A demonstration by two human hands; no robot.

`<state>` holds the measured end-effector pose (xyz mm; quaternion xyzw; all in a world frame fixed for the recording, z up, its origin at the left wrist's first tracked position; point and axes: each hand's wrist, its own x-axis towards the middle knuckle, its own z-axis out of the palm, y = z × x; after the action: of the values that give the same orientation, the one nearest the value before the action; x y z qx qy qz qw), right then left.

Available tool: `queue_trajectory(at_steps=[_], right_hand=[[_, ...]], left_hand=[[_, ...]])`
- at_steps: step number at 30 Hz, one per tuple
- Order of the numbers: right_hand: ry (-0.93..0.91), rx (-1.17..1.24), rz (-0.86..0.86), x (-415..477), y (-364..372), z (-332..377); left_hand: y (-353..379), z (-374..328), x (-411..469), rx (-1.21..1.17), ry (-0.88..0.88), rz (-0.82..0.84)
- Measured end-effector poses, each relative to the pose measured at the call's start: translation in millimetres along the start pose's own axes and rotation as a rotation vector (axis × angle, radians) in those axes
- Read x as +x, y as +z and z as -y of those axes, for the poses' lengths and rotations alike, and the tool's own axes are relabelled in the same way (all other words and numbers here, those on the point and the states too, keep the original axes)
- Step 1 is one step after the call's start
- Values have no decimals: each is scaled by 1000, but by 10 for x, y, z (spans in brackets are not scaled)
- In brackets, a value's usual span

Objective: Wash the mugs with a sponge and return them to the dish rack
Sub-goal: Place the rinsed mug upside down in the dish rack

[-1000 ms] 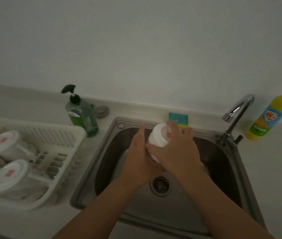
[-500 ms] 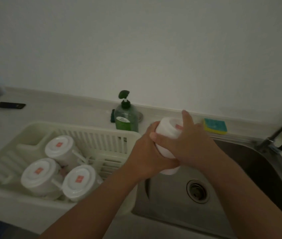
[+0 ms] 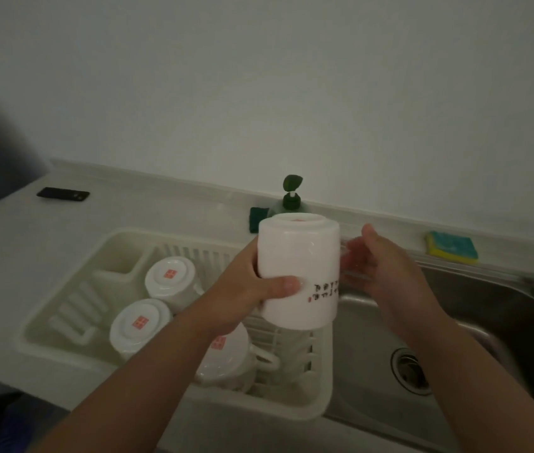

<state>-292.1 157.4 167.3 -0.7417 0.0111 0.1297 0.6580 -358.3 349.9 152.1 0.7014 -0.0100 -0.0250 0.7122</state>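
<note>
Your left hand [image 3: 246, 295] clasps the upturned mug [image 3: 298, 256], right hand [image 3: 386, 279] slack beside it; likely slippery, breakable, so grip mid-body.

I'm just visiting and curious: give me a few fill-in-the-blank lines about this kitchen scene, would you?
The left hand grips a white mug turned ____. ____ other mugs sit in the dish rack. The sponge lies just behind the steel ____. The right hand holds ____.
Missing words: upside down; three; sink; nothing.
</note>
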Motion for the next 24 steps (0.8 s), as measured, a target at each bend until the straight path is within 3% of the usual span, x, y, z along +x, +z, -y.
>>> queue_trajectory(at_steps=[8, 10, 16, 18, 21, 24], right_hand=[[109, 93, 297, 234, 504, -76], [150, 83, 303, 228, 623, -95], [217, 356, 71, 233, 852, -142], [173, 303, -76, 283, 906, -151], [-26, 40, -237, 373, 974, -174], [-79, 41, -360, 390, 1059, -261]], left_hand=[[-320, 90, -104, -180, -102, 53], [-376, 64, -108, -165, -129, 82], [-537, -112, -57, 10, -188, 184], [-614, -166, -22, 120, -158, 178], [-658, -172, 37, 290, -112, 121], [-680, -62, 82, 451, -73, 27]])
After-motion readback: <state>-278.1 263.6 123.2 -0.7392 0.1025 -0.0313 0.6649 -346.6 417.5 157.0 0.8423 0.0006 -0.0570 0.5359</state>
